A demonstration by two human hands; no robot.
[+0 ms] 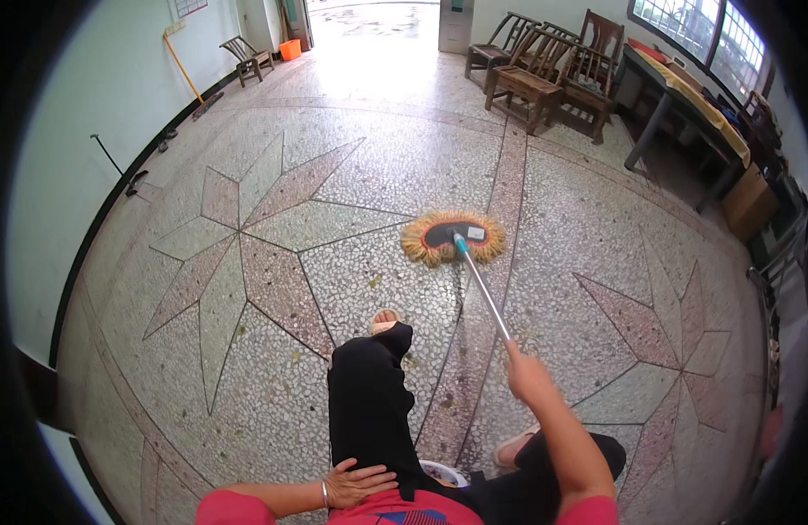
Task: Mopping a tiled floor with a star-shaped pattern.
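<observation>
My right hand (528,378) grips the metal handle (488,289) of a flat mop, with the arm stretched forward. The mop head (413,241), with a yellow-orange string fringe around a dark centre, rests on the terrazzo floor ahead of my feet. A teal joint links it to the handle. My left hand (361,484) lies flat on my upper thigh near the waist, fingers spread and holding nothing. A silver bangle is on that wrist. Small leaf-like bits (375,282) lie on the floor below the mop head.
Wooden chairs (525,82) and a table with a yellow cover (692,88) stand at the right. Along the left wall are a yellow-handled mop (182,69), a long-handled dustpan (108,156), a low chair (247,62) and an orange bucket (290,50) beside the open doorway.
</observation>
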